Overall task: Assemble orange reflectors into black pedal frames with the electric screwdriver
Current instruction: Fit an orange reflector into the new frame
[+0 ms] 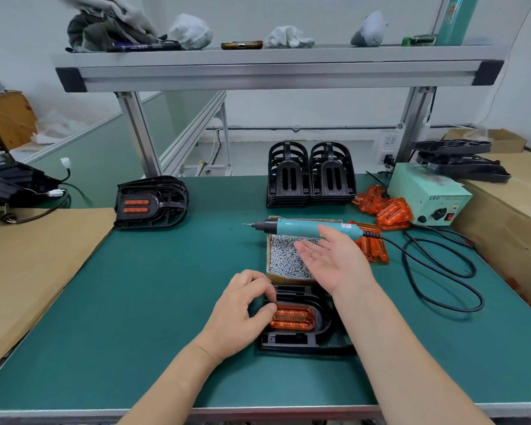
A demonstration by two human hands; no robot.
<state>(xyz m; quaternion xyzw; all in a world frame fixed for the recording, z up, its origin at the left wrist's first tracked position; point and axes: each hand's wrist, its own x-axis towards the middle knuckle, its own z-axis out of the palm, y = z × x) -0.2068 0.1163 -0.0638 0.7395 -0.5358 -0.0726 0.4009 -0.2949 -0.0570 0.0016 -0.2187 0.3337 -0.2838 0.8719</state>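
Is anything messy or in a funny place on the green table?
Mostly tidy. The electric screwdriver lies balanced across the open box of screws instead of on the table, and loose orange reflectors sit in a jumbled heap beside the pale green power box. Nothing looks spilled or broken.

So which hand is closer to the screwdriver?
The right. The right hand, open palm up, is just in front of the screwdriver, by its handle, above the screw box. The left hand is farther back toward the person, gripping the reflector in the frame.
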